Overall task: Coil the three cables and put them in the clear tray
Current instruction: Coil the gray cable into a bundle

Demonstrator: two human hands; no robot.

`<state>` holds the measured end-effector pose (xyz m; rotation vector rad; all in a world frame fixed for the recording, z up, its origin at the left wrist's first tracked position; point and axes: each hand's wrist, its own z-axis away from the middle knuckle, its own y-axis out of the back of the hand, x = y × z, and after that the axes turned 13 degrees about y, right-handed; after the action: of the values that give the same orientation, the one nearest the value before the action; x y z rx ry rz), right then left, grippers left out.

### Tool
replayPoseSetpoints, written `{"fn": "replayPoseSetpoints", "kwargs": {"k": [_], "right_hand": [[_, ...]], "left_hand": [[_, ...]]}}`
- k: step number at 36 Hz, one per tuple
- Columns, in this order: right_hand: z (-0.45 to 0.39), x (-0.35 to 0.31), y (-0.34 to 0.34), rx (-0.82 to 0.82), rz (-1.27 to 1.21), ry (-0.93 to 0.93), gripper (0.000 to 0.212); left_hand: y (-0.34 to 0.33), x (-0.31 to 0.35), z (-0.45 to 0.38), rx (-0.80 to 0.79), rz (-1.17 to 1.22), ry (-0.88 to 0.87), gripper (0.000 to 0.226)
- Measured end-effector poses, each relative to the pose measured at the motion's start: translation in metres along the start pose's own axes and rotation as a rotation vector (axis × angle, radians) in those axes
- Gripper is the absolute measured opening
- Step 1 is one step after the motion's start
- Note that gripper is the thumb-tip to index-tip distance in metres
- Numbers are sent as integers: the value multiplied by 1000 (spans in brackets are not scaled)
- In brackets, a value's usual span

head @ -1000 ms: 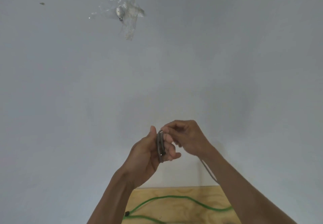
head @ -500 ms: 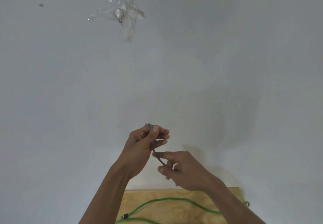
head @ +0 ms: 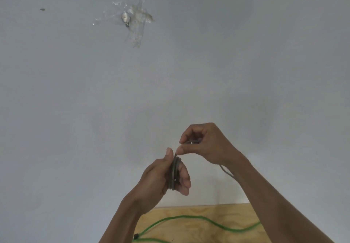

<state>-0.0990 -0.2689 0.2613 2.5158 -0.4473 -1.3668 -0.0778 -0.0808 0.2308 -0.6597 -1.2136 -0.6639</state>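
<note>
The pale plywood tabletop point(head: 208, 212) at the near edge looks like bare, matt wood with a faint grain, and the thin bright green cable point(head: 206, 219) lying across it has a smooth, slightly glossy plastic jacket. The thin grey cable point(head: 174, 172) looks smooth and matt, while on the matt, evenly painted light grey wall point(head: 246, 62) crinkled, shiny strips of clear tape point(head: 138, 23) cover a small shiny metal fitting point(head: 125, 18).

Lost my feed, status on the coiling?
Left hand grips grey cable coil. Right hand pinches its loose strand. Green cable uncoiled on board. Tray unseen.
</note>
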Motion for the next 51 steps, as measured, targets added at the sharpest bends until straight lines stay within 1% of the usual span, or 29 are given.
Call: {"fn": "replayPoseSetpoints", "kwargs": {"k": [2,5,7,8,10,12,13,14,16,17,20,23,26,28,30,32,35,38,40,41,45,48,51], "right_hand": [[4,8,-7,58,-119,-42,20],[16,22,-25,168,-198,-135,18],[25,30,-40,186,-286,-169,9],[30,33,-45,182,-312,-185,9],[40,33,-53,152,-260,-223,29],[50,31,-57,94,-165,-258,37],[54,29,-59,71,-136,-254,37],[57,27,-61,55,-120,-235,32],[61,23,-60,18,-63,-204,17],[62,21,-59,-6,-32,-196,15],[64,10,-51,-94,41,-181,18],[56,-4,-36,-120,159,-117,21],[35,-17,-17,-105,227,-30,24],[21,-20,-7,-91,169,-5,24],[11,-15,1,-59,28,-13,27],[6,-5,6,-18,-83,-30,30],[9,10,1,77,-211,-40,22],[21,19,-12,155,-376,-86,27],[30,19,-20,174,-404,-92,17],[34,20,-23,175,-404,-96,21],[46,20,-29,158,-277,-146,29],[49,17,-26,129,-248,-189,33],[53,17,-27,53,-172,-202,27]], "left_hand": [[-5,3,0,-31,120,-14,69],[-8,9,-3,-67,268,-32,67],[-7,12,-6,-79,330,-60,66],[-6,13,-8,-76,346,-75,65],[-2,14,-12,-72,364,-91,65],[4,16,-15,-84,380,-106,65],[8,17,-16,-81,377,-111,66],[11,18,-17,-63,358,-112,66],[18,21,-19,9,286,-115,68],[22,21,-20,54,243,-124,68],[31,20,-22,165,129,-145,67],[33,18,-18,203,-20,-98,67],[29,14,-12,95,-145,-28,73],[23,14,-8,-1,-146,4,77],[15,15,-5,-96,-94,53,79],[8,16,-4,-195,6,94,77],[1,18,-5,-292,199,77,74],[-5,20,-9,-308,342,28,71],[-7,23,-11,-308,407,-8,67],[-7,25,-12,-313,435,-30,66],[-6,33,-17,-308,480,-78,69],[-8,36,-19,-318,494,-86,71],[-9,39,-21,-340,544,-143,69]]}}
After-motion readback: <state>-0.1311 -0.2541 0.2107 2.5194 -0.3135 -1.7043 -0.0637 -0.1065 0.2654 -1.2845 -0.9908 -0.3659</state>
